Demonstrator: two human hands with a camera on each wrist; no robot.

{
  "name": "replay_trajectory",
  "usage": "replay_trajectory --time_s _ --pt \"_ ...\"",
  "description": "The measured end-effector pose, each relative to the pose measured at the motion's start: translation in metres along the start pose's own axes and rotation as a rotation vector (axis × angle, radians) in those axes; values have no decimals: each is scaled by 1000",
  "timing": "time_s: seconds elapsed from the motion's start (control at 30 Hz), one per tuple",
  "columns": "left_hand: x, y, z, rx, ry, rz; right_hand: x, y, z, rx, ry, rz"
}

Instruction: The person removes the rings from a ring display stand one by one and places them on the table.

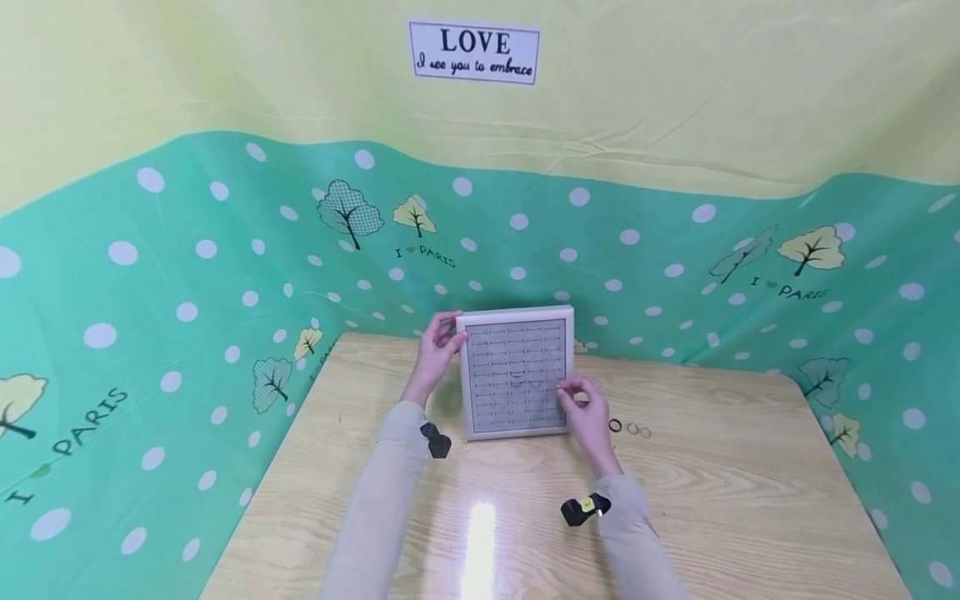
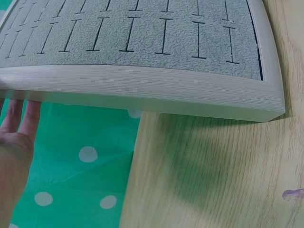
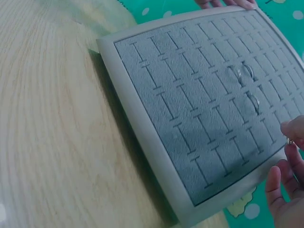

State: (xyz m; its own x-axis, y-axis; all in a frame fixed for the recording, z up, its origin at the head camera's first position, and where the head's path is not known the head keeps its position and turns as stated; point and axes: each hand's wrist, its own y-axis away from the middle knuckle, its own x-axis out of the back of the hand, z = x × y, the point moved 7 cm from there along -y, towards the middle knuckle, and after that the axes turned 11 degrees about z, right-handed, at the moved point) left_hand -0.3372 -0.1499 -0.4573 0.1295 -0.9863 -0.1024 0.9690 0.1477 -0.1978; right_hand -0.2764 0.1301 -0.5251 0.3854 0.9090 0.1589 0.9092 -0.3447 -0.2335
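A grey ring tray (image 1: 517,315) with rows of slits stands tilted up on the wooden table (image 1: 720,517). My left hand (image 1: 444,340) grips its upper left edge, fingers (image 2: 21,121) behind the tray (image 2: 142,88). My right hand (image 1: 572,392) is at the tray's right edge and pinches what looks like a small silver ring (image 3: 289,140) between thumb and fingertips (image 3: 278,178). Two silver rings (image 3: 247,83) sit in slits near the middle of the tray (image 3: 142,123). Three loose rings (image 1: 632,429) lie on the table just right of my right hand.
A green dotted cloth (image 1: 187,275) rises round the table at the back and both sides. The table's left edge (image 2: 130,180) runs right under the tray's corner. Small black devices (image 1: 585,508) sit on both wrists.
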Motion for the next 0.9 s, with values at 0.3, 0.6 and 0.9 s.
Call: replay_trajectory --time_s 0.3,0.6,0.9 --pt "4 -10 -22 14 7 3 16 3 14 -68 61 44" --pt "4 -10 -25 -21 -14 24 35 8 34 -106 97 50" --pt "4 -10 -24 -14 -14 19 53 20 58 -147 108 55"
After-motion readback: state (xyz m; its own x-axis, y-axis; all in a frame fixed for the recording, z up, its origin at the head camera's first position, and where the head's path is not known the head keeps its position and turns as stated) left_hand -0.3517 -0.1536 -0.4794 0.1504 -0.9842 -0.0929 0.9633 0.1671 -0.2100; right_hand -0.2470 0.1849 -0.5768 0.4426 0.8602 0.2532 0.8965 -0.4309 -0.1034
